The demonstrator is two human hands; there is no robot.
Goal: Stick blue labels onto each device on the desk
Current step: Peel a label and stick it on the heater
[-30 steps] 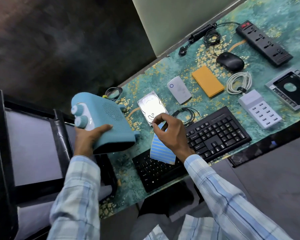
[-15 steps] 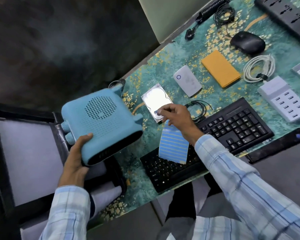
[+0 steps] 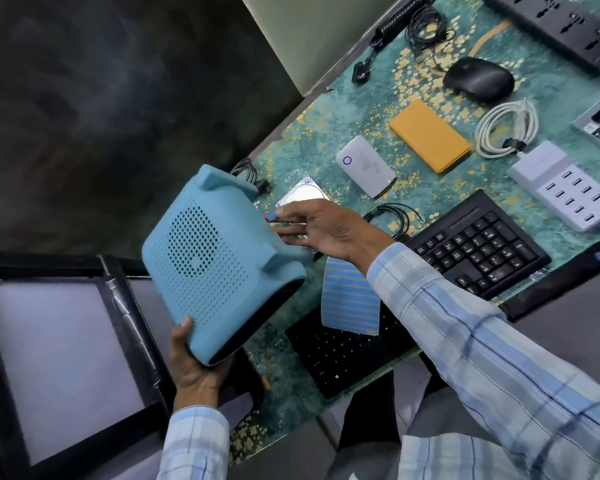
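Observation:
My left hand (image 3: pixel 195 370) grips the lower edge of a light blue boxy device (image 3: pixel 215 268) with a perforated grille, held tilted above the desk's left end. My right hand (image 3: pixel 326 230) reaches to the device's right side and pinches a small blue label (image 3: pixel 272 216) at its fingertips, right at the device's edge. A striped blue label sheet (image 3: pixel 349 299) hangs below that hand. The silver hard drive (image 3: pixel 302 194) lies partly hidden behind my right hand.
On the green patterned desk (image 3: pixel 326 133) lie a white power bank (image 3: pixel 364 166), orange drive (image 3: pixel 430 136), black mouse (image 3: pixel 478 79), white coiled cable (image 3: pixel 506 129), white USB hub (image 3: pixel 565 188), power strip (image 3: pixel 561 26) and two black keyboards (image 3: pixel 478 244). A framed screen (image 3: pixel 59 358) sits left.
My left hand has lifted and turned the blue device so its grille faces up. My right hand moved left from the hard drive to the device with a label.

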